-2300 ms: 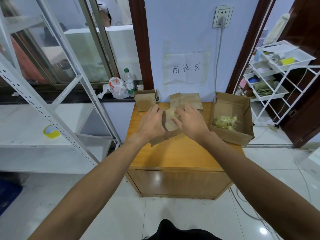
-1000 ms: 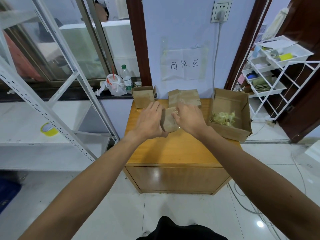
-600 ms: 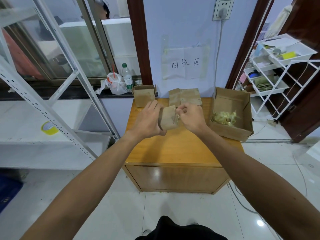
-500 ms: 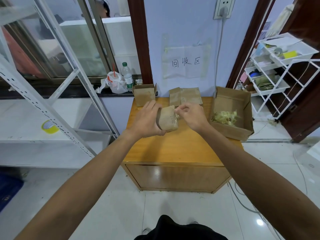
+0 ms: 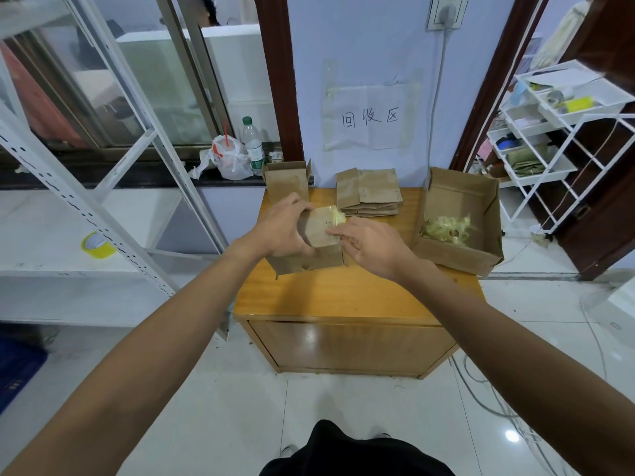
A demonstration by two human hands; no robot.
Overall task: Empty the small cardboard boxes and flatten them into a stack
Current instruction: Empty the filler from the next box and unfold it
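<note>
Over the middle of the table (image 5: 343,297), my left hand (image 5: 281,231) curls round the small cardboard box (image 5: 318,231) and steadies it, so my right hand (image 5: 372,249) can pinch the yellowish tape (image 5: 336,218) at its right edge, apparently to strip it. Just beyond lies the stack of flattened boxes (image 5: 371,195), handy for this one. Far left stands another upright box (image 5: 287,182), waiting its turn, I think. On the right, the large open box (image 5: 460,201) collects tape scraps (image 5: 446,230).

Left hand (image 5: 280,231) grips a box (image 5: 318,229) (arms outstretched), right hand (image 5: 371,247) pinches it.
</note>
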